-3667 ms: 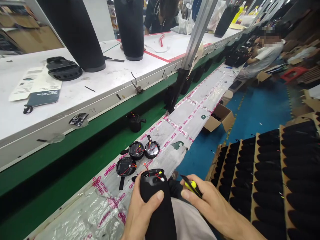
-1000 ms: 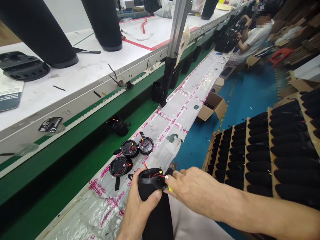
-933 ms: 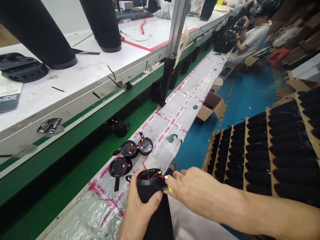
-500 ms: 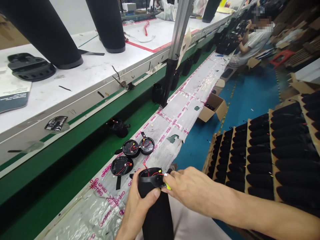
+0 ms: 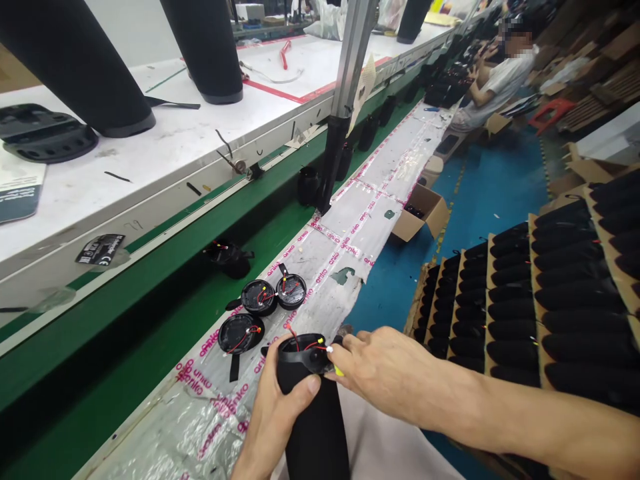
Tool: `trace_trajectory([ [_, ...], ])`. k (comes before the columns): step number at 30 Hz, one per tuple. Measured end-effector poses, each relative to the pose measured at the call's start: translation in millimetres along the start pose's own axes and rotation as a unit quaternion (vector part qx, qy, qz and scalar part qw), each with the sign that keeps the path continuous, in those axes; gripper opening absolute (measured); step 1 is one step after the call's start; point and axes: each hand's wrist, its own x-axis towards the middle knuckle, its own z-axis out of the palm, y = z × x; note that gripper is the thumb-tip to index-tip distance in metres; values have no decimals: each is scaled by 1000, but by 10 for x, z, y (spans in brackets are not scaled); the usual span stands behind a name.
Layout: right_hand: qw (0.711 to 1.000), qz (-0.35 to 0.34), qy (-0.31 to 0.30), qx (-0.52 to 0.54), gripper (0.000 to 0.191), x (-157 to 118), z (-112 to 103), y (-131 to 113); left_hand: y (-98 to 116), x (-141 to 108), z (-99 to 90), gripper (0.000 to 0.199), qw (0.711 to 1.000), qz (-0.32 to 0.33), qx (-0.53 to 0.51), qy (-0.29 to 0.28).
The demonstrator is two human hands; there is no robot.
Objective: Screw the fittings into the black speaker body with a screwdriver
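- i see the black cylinder (image 5: 317,427) low in the middle of my view, tilted over the person's lap, open end up; its long side is matte and cloth-like, while the collar round its mouth looks smoother and slightly shiny.
- thin red wires (image 5: 299,345) rise from that mouth: an orange-red plug (image 5: 289,327) stands at the far side, a yellow plug (image 5: 321,341) and a white plug (image 5: 329,349) hang toward the right rim.
- the left hand (image 5: 280,403) wraps the cylinder just below its collar, thumb pressed on the near side.
- the right hand (image 5: 373,367) is curled closed round a tool (image 5: 339,371), of which i make out a yellow part by the rim; its tip is hidden from me.
- just beyond, three round black caps (image 5: 241,333) with red wires sit close together on a bench strip (image 5: 350,220) covered in plastic and pink-printed tape.
- to the left, two tall black cylinders (image 5: 207,53) stand on a white table (image 5: 185,143).
- to the right, rows of black cylinders (image 5: 575,253) lie between cardboard strips, and a co-worker (image 5: 507,83) sits farther along the bench.
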Motion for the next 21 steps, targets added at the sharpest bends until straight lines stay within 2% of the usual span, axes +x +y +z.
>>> trace_trajectory([
  [10, 1000, 6, 25, -1, 19, 4, 81, 1, 15, 0, 19, 71, 999, 2, 5, 34],
  [21, 1000, 6, 26, 6, 15, 6, 82, 49, 10, 23, 27, 68, 999, 3, 26, 26],
])
